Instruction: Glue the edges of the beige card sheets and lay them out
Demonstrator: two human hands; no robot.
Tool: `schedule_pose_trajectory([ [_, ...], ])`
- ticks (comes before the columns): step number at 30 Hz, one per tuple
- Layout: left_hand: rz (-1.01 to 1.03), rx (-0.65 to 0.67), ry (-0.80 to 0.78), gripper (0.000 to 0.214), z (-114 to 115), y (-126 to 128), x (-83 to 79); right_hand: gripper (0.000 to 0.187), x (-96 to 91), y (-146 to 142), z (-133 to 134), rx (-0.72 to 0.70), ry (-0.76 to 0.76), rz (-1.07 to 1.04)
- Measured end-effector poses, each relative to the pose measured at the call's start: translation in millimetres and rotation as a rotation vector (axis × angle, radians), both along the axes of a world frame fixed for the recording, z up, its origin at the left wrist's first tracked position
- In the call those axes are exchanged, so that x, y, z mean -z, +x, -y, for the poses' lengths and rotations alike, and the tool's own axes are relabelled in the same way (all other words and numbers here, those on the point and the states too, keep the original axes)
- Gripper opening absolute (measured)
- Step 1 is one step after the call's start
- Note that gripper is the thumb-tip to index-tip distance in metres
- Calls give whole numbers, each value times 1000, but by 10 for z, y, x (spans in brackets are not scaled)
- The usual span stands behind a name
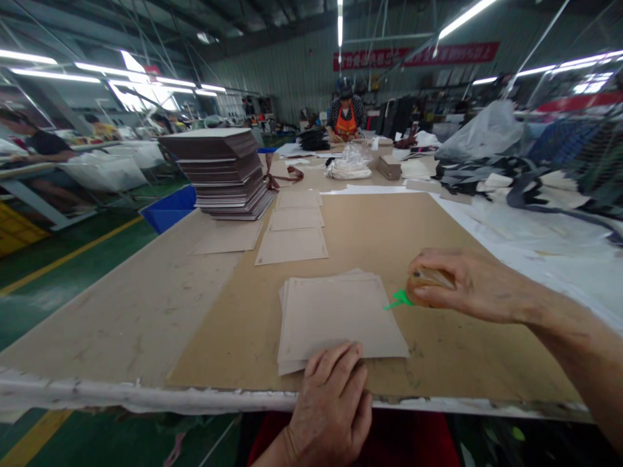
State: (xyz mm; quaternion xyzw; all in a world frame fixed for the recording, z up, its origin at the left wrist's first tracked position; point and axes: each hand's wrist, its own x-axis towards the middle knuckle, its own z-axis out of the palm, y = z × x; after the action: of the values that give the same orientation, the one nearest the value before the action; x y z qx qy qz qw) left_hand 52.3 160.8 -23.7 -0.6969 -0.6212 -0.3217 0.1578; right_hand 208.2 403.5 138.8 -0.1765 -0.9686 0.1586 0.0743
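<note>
While the left hand (335,399) rests, fingers loosely bent and grasping nothing, on the near edge of the piled sheets (335,318), the uneven pile beneath and beyond its fingertips could skew if that pressure slipped. The right hand (467,285) is curled around a brown tool (431,279); left of it, the green tip (401,298) meets the pile's edge in view, so a careless sweep might snag the top sheet.

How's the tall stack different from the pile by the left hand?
The tall stack rises high; the front pile is low. The tall stack shows dark brown edges; the front pile looks beige. The left hand touches the front pile, while no hand touches the tall stack. Both are stacked flat sheets.
</note>
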Motion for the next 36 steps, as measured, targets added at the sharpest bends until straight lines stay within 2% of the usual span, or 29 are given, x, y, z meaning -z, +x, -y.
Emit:
schedule_pose_trajectory([
  [8, 32, -3, -19, 27, 2, 23, -38, 20, 101, 545, 411, -25, -57, -14],
  [13, 35, 9, -42, 27, 6, 20, -22, 21, 200, 721, 510, 45, -94, -14],
  [17, 33, 6, -40, 27, 16, 18, -53, 24, 312, 851, 539, 162, -128, -105],
  [19, 25, 7, -53, 28, 24, 16, -111, 24, 416, 950, 518, 265, -194, -176],
  [21, 9, 3, -88, 31, 24, 17, -189, 25, 544, 1038, 480, 427, -306, -280],
  [24, -43, -90, -173, 35, -11, 32, -285, 28, 729, 1076, 432, 685, -641, -498],
  [26, -93, -192, -234, 36, -55, 42, -302, 29, 834, 1032, 412, 778, -902, -627],
  [28, -157, -253, -272, 38, -101, 38, -286, 29, 932, 964, 389, 839, -1035, -716],
  [34, -344, -194, -197, 32, -185, -46, -234, 22, 1258, 929, 238, 947, -1066, -841],
  [36, -341, -166, -160, 27, -209, -73, -242, 17, 1340, 990, 188, 928, -991, -795],
])
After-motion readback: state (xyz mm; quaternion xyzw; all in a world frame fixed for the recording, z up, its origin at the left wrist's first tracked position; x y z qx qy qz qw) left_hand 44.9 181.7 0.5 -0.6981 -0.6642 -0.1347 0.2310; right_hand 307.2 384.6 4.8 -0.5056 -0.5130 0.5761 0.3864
